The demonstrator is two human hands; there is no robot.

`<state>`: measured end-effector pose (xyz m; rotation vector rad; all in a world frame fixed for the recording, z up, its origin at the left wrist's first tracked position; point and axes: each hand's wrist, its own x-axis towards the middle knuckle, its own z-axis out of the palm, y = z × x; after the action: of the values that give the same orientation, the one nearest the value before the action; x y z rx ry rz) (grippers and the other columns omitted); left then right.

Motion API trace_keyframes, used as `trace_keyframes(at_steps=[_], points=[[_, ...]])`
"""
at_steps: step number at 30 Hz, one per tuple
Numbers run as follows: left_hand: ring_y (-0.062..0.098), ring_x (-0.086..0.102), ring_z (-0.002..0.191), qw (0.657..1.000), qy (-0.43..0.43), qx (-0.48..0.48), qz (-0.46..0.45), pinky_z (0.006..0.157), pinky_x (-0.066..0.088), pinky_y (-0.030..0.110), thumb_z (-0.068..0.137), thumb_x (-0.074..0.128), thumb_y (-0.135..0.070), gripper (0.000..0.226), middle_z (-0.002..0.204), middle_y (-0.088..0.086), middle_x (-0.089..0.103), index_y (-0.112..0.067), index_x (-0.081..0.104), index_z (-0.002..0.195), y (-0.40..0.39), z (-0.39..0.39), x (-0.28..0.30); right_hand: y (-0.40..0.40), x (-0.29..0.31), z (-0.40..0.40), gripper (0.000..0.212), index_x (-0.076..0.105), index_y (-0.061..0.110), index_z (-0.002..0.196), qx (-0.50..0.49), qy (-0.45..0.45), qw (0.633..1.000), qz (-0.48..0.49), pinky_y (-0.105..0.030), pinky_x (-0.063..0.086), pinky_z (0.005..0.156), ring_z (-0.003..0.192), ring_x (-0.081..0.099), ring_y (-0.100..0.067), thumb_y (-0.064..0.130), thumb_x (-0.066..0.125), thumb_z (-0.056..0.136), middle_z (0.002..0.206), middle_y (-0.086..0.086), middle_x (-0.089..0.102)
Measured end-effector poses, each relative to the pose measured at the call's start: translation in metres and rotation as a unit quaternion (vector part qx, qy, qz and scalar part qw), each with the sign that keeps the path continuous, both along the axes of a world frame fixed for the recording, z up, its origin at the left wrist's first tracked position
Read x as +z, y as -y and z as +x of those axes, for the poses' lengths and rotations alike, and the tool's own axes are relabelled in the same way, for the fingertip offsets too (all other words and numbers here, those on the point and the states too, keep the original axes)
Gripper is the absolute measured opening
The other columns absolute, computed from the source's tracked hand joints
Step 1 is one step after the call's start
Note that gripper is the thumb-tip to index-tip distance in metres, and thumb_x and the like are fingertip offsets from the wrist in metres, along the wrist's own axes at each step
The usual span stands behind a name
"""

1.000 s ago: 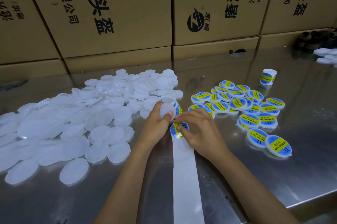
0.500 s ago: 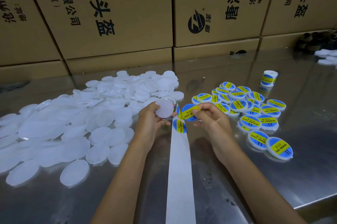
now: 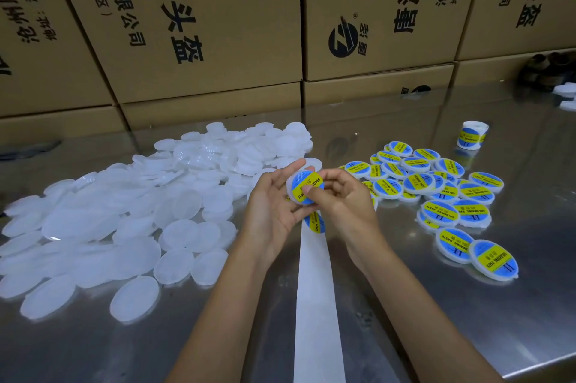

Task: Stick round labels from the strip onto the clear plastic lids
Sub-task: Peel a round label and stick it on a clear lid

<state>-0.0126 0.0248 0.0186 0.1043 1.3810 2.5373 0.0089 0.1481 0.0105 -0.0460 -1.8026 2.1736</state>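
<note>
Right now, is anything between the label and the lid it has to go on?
Nothing visible. The label already lies on the lid, which the left hand holds; the right hand presses on it with a fingertip.
</note>
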Motion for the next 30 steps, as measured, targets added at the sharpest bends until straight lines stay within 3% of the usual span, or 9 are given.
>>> trace_keyframes(at_steps=[7, 15, 19, 30], points=[[0.031, 0.069, 0.112, 1.0, -0.006, -0.019, 0.004, 0.105, 0.047, 0.049, 0.104, 0.035, -0.028, 0.043, 0.13, 0.009, 0.068, -0.01, 0.062, 0.132, -0.001, 0.002, 0.001, 0.0, -0.001, -0.001, 0.021, 0.064, 0.003, 0.097, -0.022, -0.018, 1.0, 0.013, -0.015, 0.051, 0.059, 0.063, 0.063, -0.001, -0.004, 0.074, 0.08, 0.074, 0.004, 0.068], [0.031, 0.068, 0.115, 1.0, -0.013, -0.016, -0.01, 0.095, 0.055, 0.04, 0.102, 0.037, -0.024, 0.041, 0.131, 0.007, 0.068, -0.01, 0.064, 0.13, -0.006, 0.008, 0.008, 0.001, -0.001, -0.001, 0.023, 0.064, 0.007, 0.095, -0.037, -0.029, 0.998, 0.036, -0.014, 0.049, 0.059, 0.062, 0.057, -0.001, -0.002, 0.077, 0.078, 0.078, 0.002, 0.066], [0.03, 0.066, 0.119, 0.999, -0.023, -0.012, -0.028, 0.098, 0.054, 0.04, 0.104, 0.035, -0.024, 0.041, 0.132, 0.006, 0.067, -0.011, 0.065, 0.13, -0.009, 0.01, 0.009, 0.001, -0.002, -0.001, 0.023, 0.064, 0.005, 0.096, -0.044, -0.033, 0.998, 0.043, -0.013, 0.049, 0.058, 0.059, 0.057, 0.001, -0.002, 0.077, 0.078, 0.075, 0.003, 0.066], [0.03, 0.068, 0.116, 0.999, -0.019, -0.005, -0.029, 0.099, 0.053, 0.041, 0.102, 0.04, -0.023, 0.038, 0.13, 0.005, 0.069, -0.013, 0.067, 0.127, -0.01, 0.01, 0.008, 0.0, -0.005, -0.003, 0.024, 0.062, 0.015, 0.088, -0.048, -0.05, 0.996, 0.06, -0.009, 0.046, 0.055, 0.057, 0.057, 0.007, -0.003, 0.076, 0.079, 0.062, 0.022, 0.065]])
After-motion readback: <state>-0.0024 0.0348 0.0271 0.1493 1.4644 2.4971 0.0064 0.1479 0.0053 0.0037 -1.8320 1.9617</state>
